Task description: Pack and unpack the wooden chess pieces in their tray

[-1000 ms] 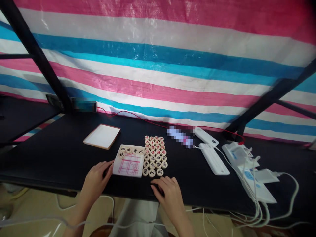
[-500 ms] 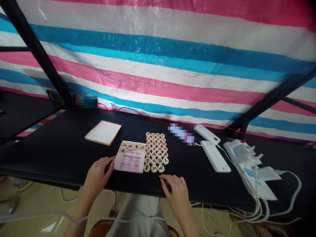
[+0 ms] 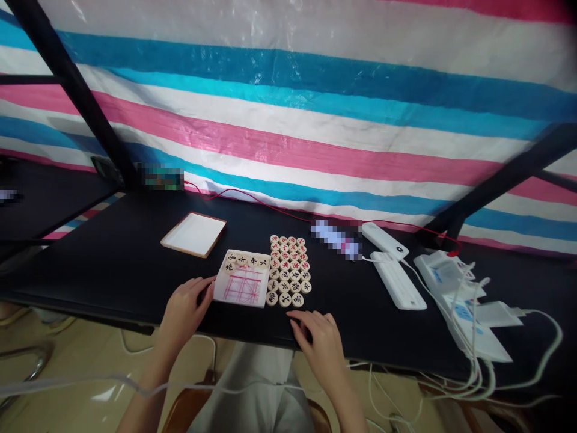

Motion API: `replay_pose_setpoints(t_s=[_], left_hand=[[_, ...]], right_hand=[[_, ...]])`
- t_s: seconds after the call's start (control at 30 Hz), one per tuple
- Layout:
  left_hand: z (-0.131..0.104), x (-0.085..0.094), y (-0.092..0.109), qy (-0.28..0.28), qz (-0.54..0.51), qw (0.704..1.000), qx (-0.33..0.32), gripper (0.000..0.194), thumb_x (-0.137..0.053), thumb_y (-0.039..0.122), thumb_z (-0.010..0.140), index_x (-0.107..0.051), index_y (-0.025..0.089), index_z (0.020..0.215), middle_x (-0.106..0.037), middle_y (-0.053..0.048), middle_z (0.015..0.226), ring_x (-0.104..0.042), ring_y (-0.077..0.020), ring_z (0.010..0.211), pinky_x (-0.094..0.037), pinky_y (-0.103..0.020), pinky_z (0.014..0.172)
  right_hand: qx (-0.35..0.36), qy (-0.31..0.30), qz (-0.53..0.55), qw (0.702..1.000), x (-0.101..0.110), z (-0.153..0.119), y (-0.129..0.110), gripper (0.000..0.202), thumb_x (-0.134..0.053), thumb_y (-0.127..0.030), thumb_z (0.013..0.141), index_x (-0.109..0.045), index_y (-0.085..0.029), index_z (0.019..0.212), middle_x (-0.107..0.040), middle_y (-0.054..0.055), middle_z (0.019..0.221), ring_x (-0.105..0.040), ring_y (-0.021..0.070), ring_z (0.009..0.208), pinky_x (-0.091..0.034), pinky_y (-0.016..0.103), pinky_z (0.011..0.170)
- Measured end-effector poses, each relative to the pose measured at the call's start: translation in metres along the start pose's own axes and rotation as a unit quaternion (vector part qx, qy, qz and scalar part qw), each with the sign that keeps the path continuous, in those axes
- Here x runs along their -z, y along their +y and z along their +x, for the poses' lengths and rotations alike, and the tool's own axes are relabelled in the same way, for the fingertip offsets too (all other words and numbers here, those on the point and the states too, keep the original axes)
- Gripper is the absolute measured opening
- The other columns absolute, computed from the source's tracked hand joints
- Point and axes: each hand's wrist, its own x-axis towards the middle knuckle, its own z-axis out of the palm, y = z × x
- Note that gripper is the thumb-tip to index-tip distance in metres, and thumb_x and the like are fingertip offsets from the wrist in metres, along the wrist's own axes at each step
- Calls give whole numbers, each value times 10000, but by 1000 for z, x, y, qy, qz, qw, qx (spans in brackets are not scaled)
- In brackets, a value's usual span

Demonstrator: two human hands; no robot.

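My left hand (image 3: pixel 187 308) is closed at the left edge of a shallow white box (image 3: pixel 217 296), thumb and forefinger on its side. Inside, several black-lettered xiangqi pieces (image 3: pixel 252 261) line the far end, above a paper printed with a red grid (image 3: pixel 243 287). Directly right of the box, rows of round xiangqi pieces (image 3: pixel 285 275) lie on the tabletop, red-lettered at the back and black-lettered in front. Just in front of the nearest row rests my right hand (image 3: pixel 319 340), fingers curved, thumb and forefinger slightly apart, nothing visible between them.
A white-lined box lid (image 3: pixel 195 233) lies at the back left of the black table (image 3: pixel 112 264). Toward the right are a blurred phone (image 3: pixel 336 239), white power banks (image 3: pixel 398 281) and a power strip (image 3: pixel 464 307) with tangled cables. A striped sheet (image 3: pixel 288 120) hangs behind.
The camera view has shifted slightly, so the table things appear a little higher and to the right. My right thumb and forefinger have parted a little. My left hand stays at the box.
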Motion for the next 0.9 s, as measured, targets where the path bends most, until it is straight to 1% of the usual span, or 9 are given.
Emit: replay_pose_setpoints(t_s=[0.1,0.27,0.37,0.47,0.57,0.63,0.77,0.9], left_hand=[[1,0,0,1,-1,1000,-3,449,-323,436,886,-652,167,1028,-669,-100,957,-592,-221,908,-450,-335,810],[1,1,1,0,-1,1000,-1,464,-309,446,888,-655,169,1024,-667,-102,952,-591,-222,918,-453,-339,818],[1,2,2,4,3,1000,-3,468,-307,452,886,-657,172,1020,-670,-100,940,-594,-224,909,-450,-347,828],[1,1,2,6,4,1000,-2,464,-307,448,887,-659,175,1016,-672,-96,934,-595,-224,908,-449,-347,831],[1,0,1,1,0,1000,1,461,-313,442,887,-657,167,1023,-668,-102,953,-591,-225,917,-449,-346,831],[0,-1,-1,-4,-1,1000,2,456,-320,434,887,-654,158,1031,-662,-109,978,-588,-225,924,-445,-347,838],[0,0,-1,-14,1,1000,5,449,-320,421,892,-646,154,1048,-657,-113,994,-583,-223,931,-442,-349,840],[0,1,1,-9,4,1000,-1,454,-317,434,892,-647,163,1044,-663,-105,970,-583,-224,929,-445,-347,831]], right_hand=[[27,-21,-6,999,-4,6,-10,222,-451,-247,888,-618,-268,1033,-638,-13,727,-536,121,677,-290,274,654],[46,-18,-43,998,-9,16,-19,245,-432,-231,894,-609,-276,1057,-670,8,872,-574,127,784,-304,277,697],[44,-17,-35,998,-9,13,-17,242,-428,-228,895,-611,-270,1047,-672,6,854,-573,127,764,-302,276,684],[38,4,-35,999,-7,5,-9,252,-400,-233,906,-628,-260,1010,-673,8,807,-565,125,717,-298,275,663],[17,27,-40,999,-5,-3,-1,266,-384,-236,912,-641,-253,977,-680,13,812,-567,127,708,-293,278,655],[5,28,-40,999,-4,-5,3,262,-389,-240,910,-643,-252,973,-682,14,819,-567,131,710,-292,282,663],[9,16,-40,999,-2,-1,2,251,-399,-241,906,-631,-251,1001,-678,9,804,-559,129,694,-287,281,657],[21,14,-58,998,-3,7,-1,242,-400,-239,906,-629,-249,981,-679,0,805,-565,113,689,-293,267,648]])
